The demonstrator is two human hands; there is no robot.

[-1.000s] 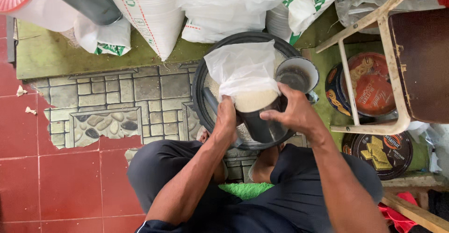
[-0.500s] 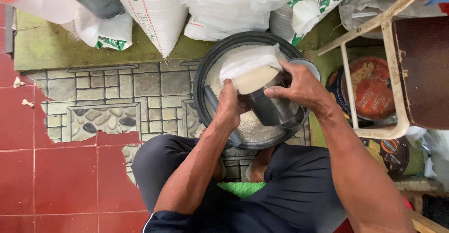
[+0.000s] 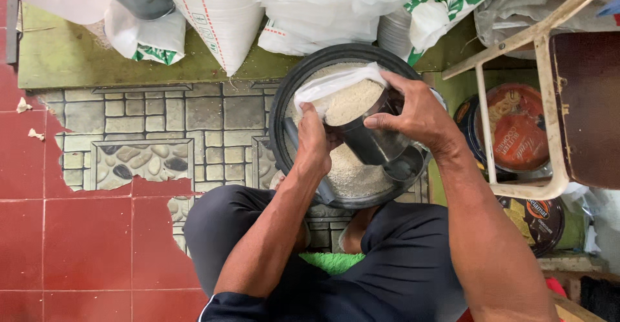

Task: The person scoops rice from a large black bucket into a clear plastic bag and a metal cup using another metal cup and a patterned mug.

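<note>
Tipping a metal can (image 3: 374,142) of rice into a clear plastic bag (image 3: 336,93) over a round black basin (image 3: 284,102).

Item: dark metal can, long axis slanted, its mouth up and toward the person's left, pushed into the bag's opening; its base points down and right. Right hand (image 3: 416,112) is wrapped over the can's upper side, fingers curled closed on it, and is the nearer hand to the can. Left hand (image 3: 313,140) sits just left of the can, closed on the bag's gathered edge, holding the mouth open against the can. Bag holds pale rice (image 3: 352,101) near its mouth. More rice lies in the basin beneath both hands. Surroundings: white sacks (image 3: 219,12) behind the basin, a round tin (image 3: 516,128) under a wooden frame (image 3: 549,102) at right, red floor tiles (image 3: 77,244).
</note>
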